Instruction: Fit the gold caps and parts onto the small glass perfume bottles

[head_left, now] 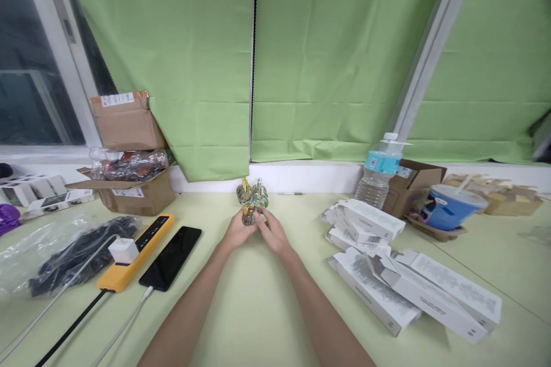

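Note:
Both my hands meet at the middle of the pale green table (pixel 258 309). My left hand (pixel 236 233) and my right hand (pixel 271 233) are closed around a small cluster of glass bottles (pixel 252 199) with gold and silver tops. The bottles stand upright just above my fingertips. How the fingers grip them is partly hidden.
Left: a yellow power strip (pixel 138 252) with a white charger (pixel 123 250), a black phone (pixel 171 258), a plastic bag of dark items (pixel 64 255), cardboard boxes (pixel 129 183). Right: several white flat boxes (pixel 400 281), a water bottle (pixel 379 172), a blue cup (pixel 450 206). Green curtains (pixel 301 57) hang behind.

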Action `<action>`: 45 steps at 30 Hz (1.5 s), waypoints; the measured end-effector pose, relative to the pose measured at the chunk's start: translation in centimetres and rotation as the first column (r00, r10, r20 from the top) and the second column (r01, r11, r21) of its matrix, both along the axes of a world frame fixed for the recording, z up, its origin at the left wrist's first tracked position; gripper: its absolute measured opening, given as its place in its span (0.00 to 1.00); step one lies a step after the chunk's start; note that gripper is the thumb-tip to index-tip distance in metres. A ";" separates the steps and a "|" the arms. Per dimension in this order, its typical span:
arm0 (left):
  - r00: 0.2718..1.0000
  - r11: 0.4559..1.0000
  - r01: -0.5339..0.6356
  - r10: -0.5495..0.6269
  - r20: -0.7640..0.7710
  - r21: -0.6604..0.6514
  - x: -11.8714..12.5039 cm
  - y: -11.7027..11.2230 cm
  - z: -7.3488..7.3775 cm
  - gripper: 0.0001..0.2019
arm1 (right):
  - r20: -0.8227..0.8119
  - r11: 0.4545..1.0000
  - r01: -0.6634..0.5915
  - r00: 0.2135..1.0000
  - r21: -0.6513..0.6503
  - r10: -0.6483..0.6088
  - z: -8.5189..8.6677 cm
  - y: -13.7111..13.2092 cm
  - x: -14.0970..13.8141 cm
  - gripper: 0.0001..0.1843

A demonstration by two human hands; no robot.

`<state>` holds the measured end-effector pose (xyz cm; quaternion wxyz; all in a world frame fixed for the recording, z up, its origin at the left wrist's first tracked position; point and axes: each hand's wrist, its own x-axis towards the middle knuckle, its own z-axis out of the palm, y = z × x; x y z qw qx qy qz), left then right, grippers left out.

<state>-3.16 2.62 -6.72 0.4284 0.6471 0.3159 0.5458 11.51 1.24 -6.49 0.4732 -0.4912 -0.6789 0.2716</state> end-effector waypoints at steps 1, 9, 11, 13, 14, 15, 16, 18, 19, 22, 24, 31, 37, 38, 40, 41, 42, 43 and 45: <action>1.000 1.000 -0.007 0.007 -0.001 -0.006 0.0 -0.1 0.1 0.25 | -0.009 1.000 -0.007 1.000 -0.002 0.007 0.0 0.0 0.0 0.31; 0.998 0.999 -0.051 0.050 -0.026 -0.016 0.4 -0.5 0.3 0.26 | -0.079 0.999 0.036 0.996 0.034 -0.034 0.1 0.2 -0.1 0.30; 0.997 0.998 -0.062 0.062 -0.045 -0.011 0.4 -0.4 0.2 0.24 | -0.076 0.997 0.061 0.995 0.046 -0.057 0.0 0.2 0.0 0.30; 0.996 0.998 -0.069 0.069 -0.054 0.000 0.4 -0.3 0.1 0.23 | -0.068 0.995 0.084 0.994 0.047 -0.080 0.0 0.3 0.0 0.29; 0.996 0.997 -0.074 0.074 -0.056 0.005 0.3 -0.3 0.1 0.22 | -0.066 0.995 0.093 0.994 0.044 -0.090 0.0 0.3 0.0 0.29; 0.995 0.997 -0.081 0.081 -0.056 0.008 0.3 -0.3 0.0 0.21 | -0.065 0.994 0.101 0.993 0.039 -0.098 -0.1 0.3 0.1 0.29; 0.995 0.996 -0.087 0.087 -0.056 0.008 0.3 -0.3 0.0 0.21 | -0.065 0.994 0.106 0.992 0.033 -0.104 -0.1 0.3 0.1 0.29; 0.994 0.996 -0.093 0.093 -0.061 0.005 0.3 -0.4 0.0 0.20 | -0.065 0.994 0.110 0.992 0.017 -0.109 -0.1 0.4 0.1 0.29; 0.994 0.996 -0.094 0.094 -0.062 0.004 0.3 -0.4 0.0 0.19 | -0.066 0.994 0.111 0.992 0.009 -0.110 -0.1 0.4 0.2 0.29; 0.994 0.996 -0.091 0.091 -0.060 0.007 0.3 -0.3 0.0 0.19 | -0.071 0.992 0.123 0.990 0.012 -0.122 -0.2 0.5 0.2 0.29; 0.993 0.995 -0.097 0.098 -0.059 0.015 0.3 -0.3 0.1 0.20 | -0.071 0.990 0.131 0.989 0.043 -0.127 -0.2 0.5 0.1 0.28; 0.988 0.990 -0.140 0.141 -0.060 0.011 0.2 0.0 0.0 0.20 | -0.041 0.976 0.182 0.983 0.118 -0.179 -0.5 0.8 0.2 0.29; 0.982 0.987 -0.161 0.162 -0.093 0.020 0.1 0.3 -0.4 0.19 | -0.052 0.971 0.208 0.978 0.120 -0.203 -0.7 0.9 0.3 0.29; 0.980 0.985 -0.170 0.172 -0.100 0.022 0.1 0.3 -0.5 0.19 | -0.054 0.970 0.209 0.978 0.121 -0.203 -0.7 0.9 0.3 0.29; 0.978 0.984 -0.175 0.176 -0.109 0.021 0.0 0.4 -0.6 0.20 | -0.055 0.969 0.214 0.976 0.126 -0.209 -0.6 0.8 0.4 0.28; 0.979 0.985 -0.173 0.174 -0.109 0.019 0.0 0.4 -0.7 0.20 | -0.055 0.967 0.219 0.975 0.127 -0.213 -0.6 0.8 0.4 0.28; 0.979 0.985 -0.170 0.171 -0.108 0.016 0.0 0.5 -0.7 0.20 | -0.055 0.966 0.225 0.974 0.129 -0.220 -0.6 0.8 0.4 0.27; 0.980 0.985 -0.170 0.170 -0.105 0.012 0.0 0.5 -0.7 0.20 | -0.055 0.964 0.232 0.972 0.131 -0.227 -0.6 0.8 0.4 0.27; 0.981 0.985 -0.170 0.169 -0.099 0.002 -0.1 0.5 -0.7 0.20 | -0.058 0.959 0.247 0.969 0.136 -0.241 -0.6 0.9 0.4 0.27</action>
